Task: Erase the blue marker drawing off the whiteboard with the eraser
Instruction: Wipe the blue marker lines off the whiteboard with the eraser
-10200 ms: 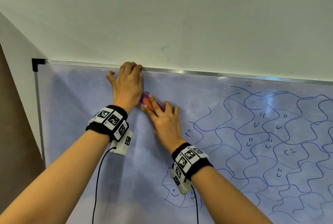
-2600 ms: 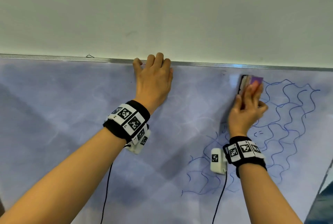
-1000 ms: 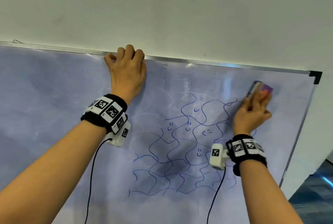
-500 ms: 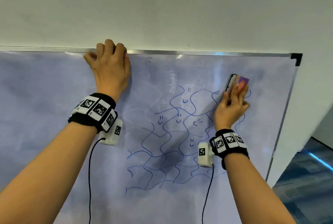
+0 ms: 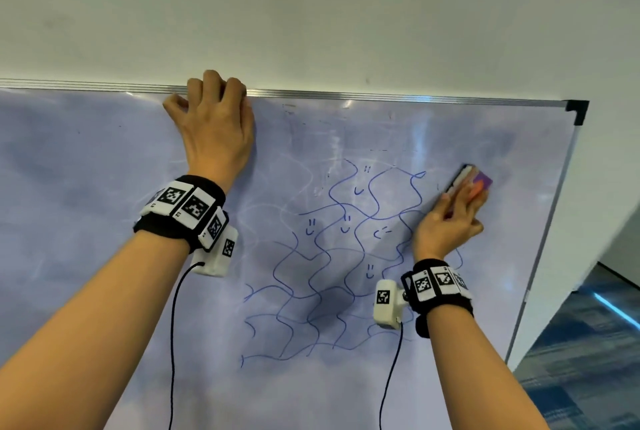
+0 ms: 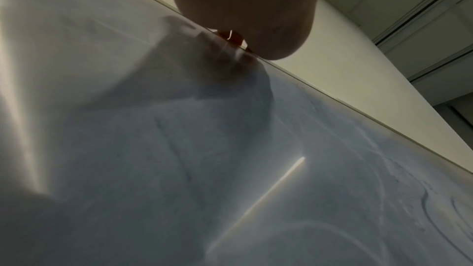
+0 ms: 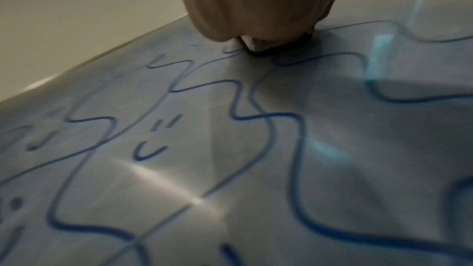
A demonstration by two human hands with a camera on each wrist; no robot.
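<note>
The whiteboard hangs on a pale wall, its surface smeared bluish. A blue marker drawing of wavy lines and small faces fills its middle right; the right wrist view shows the drawing close up. My right hand grips the eraser and presses it flat on the board at the drawing's upper right. The eraser's dark edge shows under the right hand. My left hand has its fingers curled over the board's top rail, left of the drawing. The left hand hides its own fingers.
The board's right edge ends in a black corner cap, close to the eraser. Beyond it a white wall turns away, with blue carpet below. Cables hang from both wrist cameras in front of the board.
My right hand has slid the eraser leftward away from the top right corner, then downward along the drawing's right side. The left hand still holds the top rail.
</note>
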